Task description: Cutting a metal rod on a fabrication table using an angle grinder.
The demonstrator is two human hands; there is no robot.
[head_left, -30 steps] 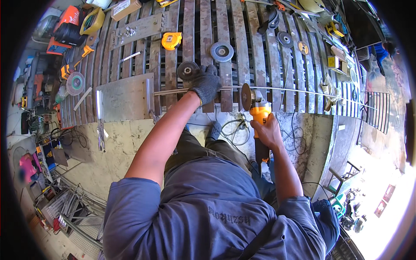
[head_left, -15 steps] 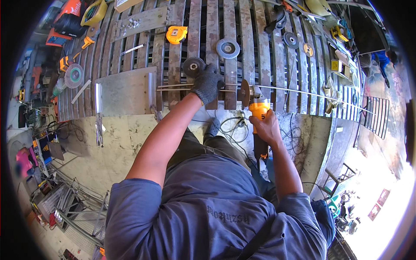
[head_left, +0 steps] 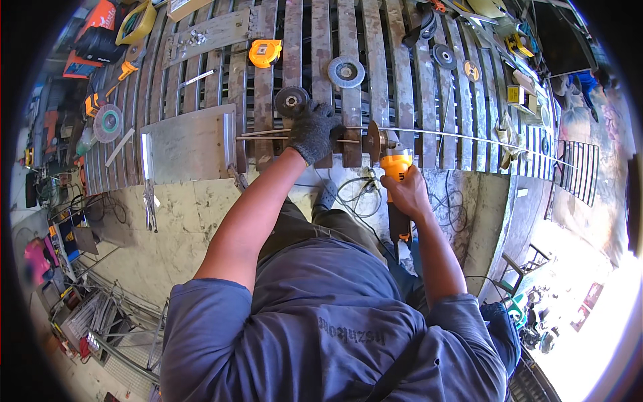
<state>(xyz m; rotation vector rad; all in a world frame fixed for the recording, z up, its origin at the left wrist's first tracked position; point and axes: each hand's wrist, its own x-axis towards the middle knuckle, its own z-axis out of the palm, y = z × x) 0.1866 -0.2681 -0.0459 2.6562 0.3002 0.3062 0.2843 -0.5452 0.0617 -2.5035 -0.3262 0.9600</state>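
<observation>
A dark grey knit glove covers my left hand, which is closed over two thin metal rods near the bench's front edge. One rod runs far to the right; the shorter one ends just left of the grinder's disc. My right hand is bare and wrapped round the body of a yellow and black angle grinder. Its thin cutting disc stands nearly upright beside the rods; whether it touches the long rod I cannot tell. A dark grinding disc lies against the gloved fingers.
The slatted metal bench has open gaps. On it lie a yellow tape measure, a grey flap disc, another dark disc and a metal plate. Locking pliers hang at its front edge. Cables trail on the floor.
The whole view has shifted slightly. The grinder has turned a little, so its disc now shows more edge-on. My left hand keeps its place on the rods.
</observation>
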